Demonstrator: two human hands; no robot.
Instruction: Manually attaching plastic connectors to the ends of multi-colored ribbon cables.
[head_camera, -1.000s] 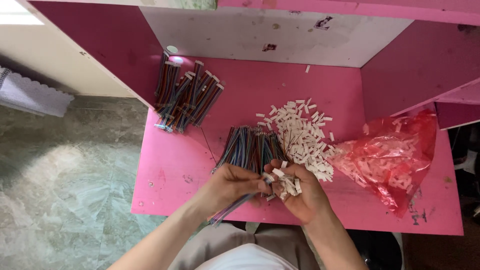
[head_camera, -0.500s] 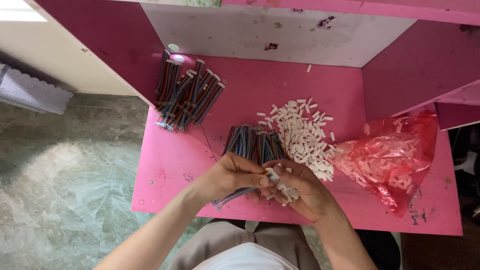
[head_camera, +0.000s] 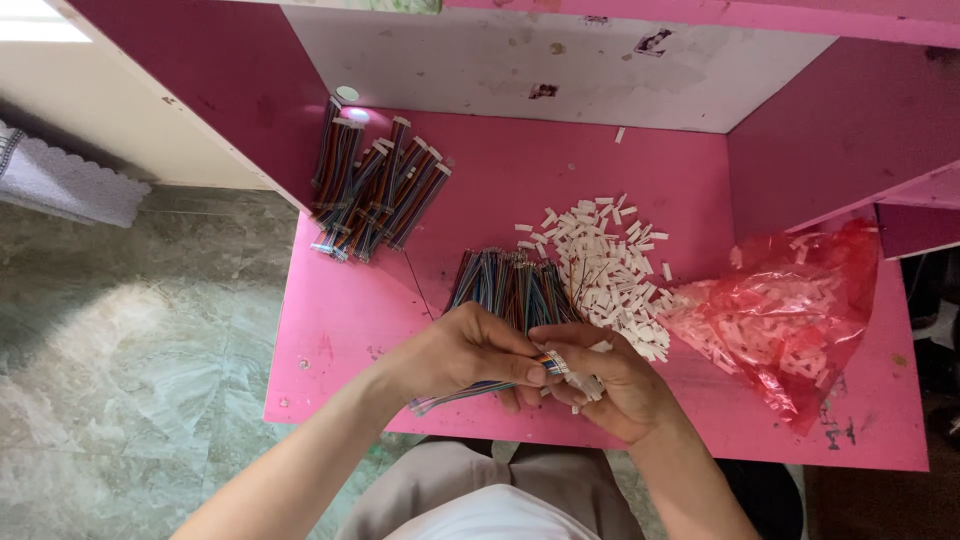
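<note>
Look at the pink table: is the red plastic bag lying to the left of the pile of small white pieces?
No, the red plastic bag lies to the right of the pile of white pieces, near the pink table edge.

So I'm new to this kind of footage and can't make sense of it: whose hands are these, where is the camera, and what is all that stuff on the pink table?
The camera sits on a person's head and looks down, so both hands are that person's own. The left hand pinches a rainbow ribbon cable near its end. The right hand meets it there and cups a few small white connectors. On the pink table lie a pile of loose ribbon cables, a second cable pile with white ends at the back left, a heap of white connector housings, and a red plastic bag holding more.
</note>
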